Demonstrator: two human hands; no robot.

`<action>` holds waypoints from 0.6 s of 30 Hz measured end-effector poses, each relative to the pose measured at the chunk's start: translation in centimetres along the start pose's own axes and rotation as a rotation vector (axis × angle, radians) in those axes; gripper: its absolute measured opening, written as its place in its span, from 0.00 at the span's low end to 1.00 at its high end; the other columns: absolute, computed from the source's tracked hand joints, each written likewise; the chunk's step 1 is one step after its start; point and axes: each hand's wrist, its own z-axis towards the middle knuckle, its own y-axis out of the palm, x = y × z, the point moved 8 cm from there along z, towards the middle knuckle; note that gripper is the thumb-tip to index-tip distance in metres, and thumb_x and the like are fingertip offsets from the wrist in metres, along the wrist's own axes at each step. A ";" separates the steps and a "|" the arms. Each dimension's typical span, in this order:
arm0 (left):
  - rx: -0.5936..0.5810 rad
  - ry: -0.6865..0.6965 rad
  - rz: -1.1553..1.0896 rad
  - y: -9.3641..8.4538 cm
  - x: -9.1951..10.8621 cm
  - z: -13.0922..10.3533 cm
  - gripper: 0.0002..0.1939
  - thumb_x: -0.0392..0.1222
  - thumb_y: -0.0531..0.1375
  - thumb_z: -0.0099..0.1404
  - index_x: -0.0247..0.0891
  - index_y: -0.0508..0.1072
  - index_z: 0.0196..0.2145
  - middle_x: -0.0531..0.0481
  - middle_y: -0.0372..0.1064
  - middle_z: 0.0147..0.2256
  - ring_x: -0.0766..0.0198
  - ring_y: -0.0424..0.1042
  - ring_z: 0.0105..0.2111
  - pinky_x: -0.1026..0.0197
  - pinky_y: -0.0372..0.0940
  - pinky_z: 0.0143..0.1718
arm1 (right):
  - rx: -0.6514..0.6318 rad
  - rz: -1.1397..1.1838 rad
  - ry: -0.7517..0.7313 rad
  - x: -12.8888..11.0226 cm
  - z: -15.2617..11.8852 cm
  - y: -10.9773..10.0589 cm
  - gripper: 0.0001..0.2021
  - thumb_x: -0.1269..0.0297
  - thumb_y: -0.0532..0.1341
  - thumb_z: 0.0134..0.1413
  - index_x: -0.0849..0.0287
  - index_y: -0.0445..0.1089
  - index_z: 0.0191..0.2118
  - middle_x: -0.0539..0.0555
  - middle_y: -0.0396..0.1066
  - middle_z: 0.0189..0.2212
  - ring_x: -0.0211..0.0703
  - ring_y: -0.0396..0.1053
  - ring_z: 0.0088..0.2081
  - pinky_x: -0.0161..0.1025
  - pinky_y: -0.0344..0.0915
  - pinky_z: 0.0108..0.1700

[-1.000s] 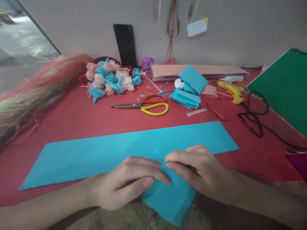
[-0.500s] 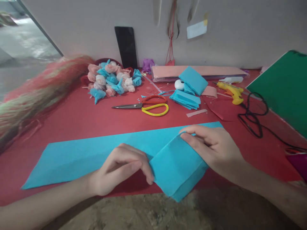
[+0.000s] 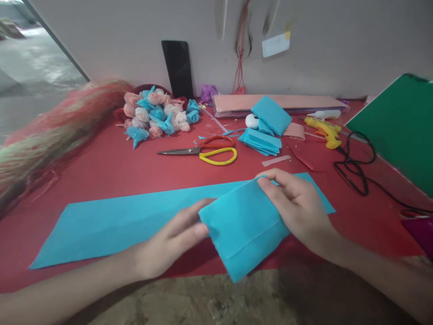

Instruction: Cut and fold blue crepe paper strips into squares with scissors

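Note:
A folded piece of blue crepe paper (image 3: 248, 221) is held up in front of me, tilted, with a crease line across its lower part. My right hand (image 3: 297, 207) pinches its upper right edge between thumb and fingers. At the left corner, the thumb of my left hand (image 3: 176, 239) lies on the edge while the fingers go behind the paper, partly hidden. Beneath both hands a long blue crepe paper strip (image 3: 111, 225) lies flat across the red table (image 3: 111, 174).
Scissors (image 3: 199, 151) lie beyond the strip, near stacked blue paper pieces (image 3: 260, 141). Paper roses (image 3: 157, 113) are heaped at back left beside a fringed bundle (image 3: 61, 117). A yellow glue gun (image 3: 326, 132) with a black cord, a green board (image 3: 399, 126) and an upright phone (image 3: 178, 67) are also there.
The folded paper has turned and shifted slightly left and up. My left fingers have moved from its lower left side to behind its left corner; my right hand keeps its pinch.

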 end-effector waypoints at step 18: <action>0.444 -0.304 -0.511 -2.4 -2.7 0.3 0.14 0.48 0.70 0.47 0.37 0.74 0.26 0.53 0.72 0.24 0.67 0.70 0.23 0.68 0.68 0.26 | -0.536 0.262 0.258 2.6 -1.3 4.8 0.13 0.58 0.56 0.55 0.57 0.55 0.24 0.42 0.58 0.12 0.28 0.53 0.14 0.29 0.49 0.17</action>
